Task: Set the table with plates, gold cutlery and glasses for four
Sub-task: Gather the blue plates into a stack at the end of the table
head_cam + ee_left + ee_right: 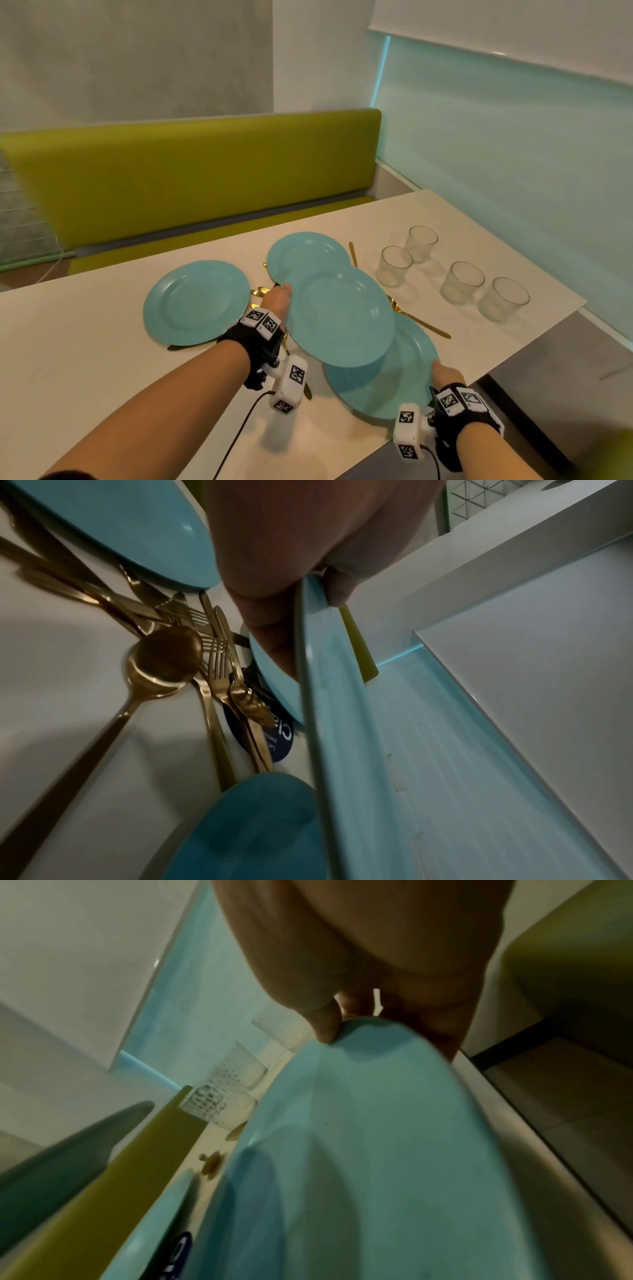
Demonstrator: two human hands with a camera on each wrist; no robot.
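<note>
Over the white desk, the left hand is gripping a lifted round blue plate to place it, while the right hand is pinching another blue plate.

Four round turquoise plates: one flat at left, one flat further back, one at the near bench edge, one raised and tilted above them. Gold cutlery heaped between plates. Four clear glasses upright at right.
</note>
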